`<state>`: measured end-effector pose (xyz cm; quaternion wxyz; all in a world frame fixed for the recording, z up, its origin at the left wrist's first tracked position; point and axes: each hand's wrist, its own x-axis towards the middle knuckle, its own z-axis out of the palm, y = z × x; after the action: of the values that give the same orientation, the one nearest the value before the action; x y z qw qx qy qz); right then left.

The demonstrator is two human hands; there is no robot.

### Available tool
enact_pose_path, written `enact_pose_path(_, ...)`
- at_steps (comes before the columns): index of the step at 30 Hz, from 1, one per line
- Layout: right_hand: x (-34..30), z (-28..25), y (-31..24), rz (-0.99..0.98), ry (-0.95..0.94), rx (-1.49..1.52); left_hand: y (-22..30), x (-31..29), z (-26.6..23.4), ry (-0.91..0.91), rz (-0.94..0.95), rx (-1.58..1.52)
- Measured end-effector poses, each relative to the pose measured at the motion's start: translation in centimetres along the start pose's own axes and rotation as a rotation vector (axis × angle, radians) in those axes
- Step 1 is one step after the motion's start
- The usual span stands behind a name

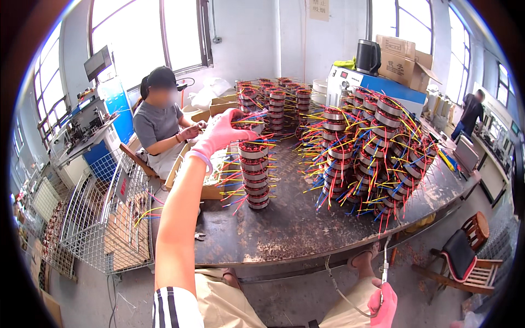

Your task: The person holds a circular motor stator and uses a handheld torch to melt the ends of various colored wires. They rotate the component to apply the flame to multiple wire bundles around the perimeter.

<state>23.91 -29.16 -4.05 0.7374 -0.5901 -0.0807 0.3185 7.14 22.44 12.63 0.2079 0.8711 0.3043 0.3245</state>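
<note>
My left hand, in a pink glove, is closed round a wound motor stator at the top of a stack of stators. Red, blue and yellow wire leads stick out all round that stack. Whether the held stator rests on the one below cannot be made out. Low at the right, near my knee, my right hand, also gloved in pink, grips a slim metal wand with a thin hose curving from it. The wand's tip points up, apart from the stators.
Many more stacked stators crowd the right of the dark table, some leaning. A wire cage stands at left. A co-worker sits across, near a carton. A kettle tops a blue-white machine.
</note>
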Motion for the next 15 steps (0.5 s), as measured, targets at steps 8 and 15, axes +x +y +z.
enact_pose_path(8,-0.5,0.5,-1.9,-0.053,0.118,-0.064,-0.9,0.2,2.2,-0.084,-0.035,0.094)
enact_pose_path(15,-1.3,0.2,-1.4,-0.183,0.167,-0.19,-3.3,0.7,2.0,-0.179,0.033,0.025)
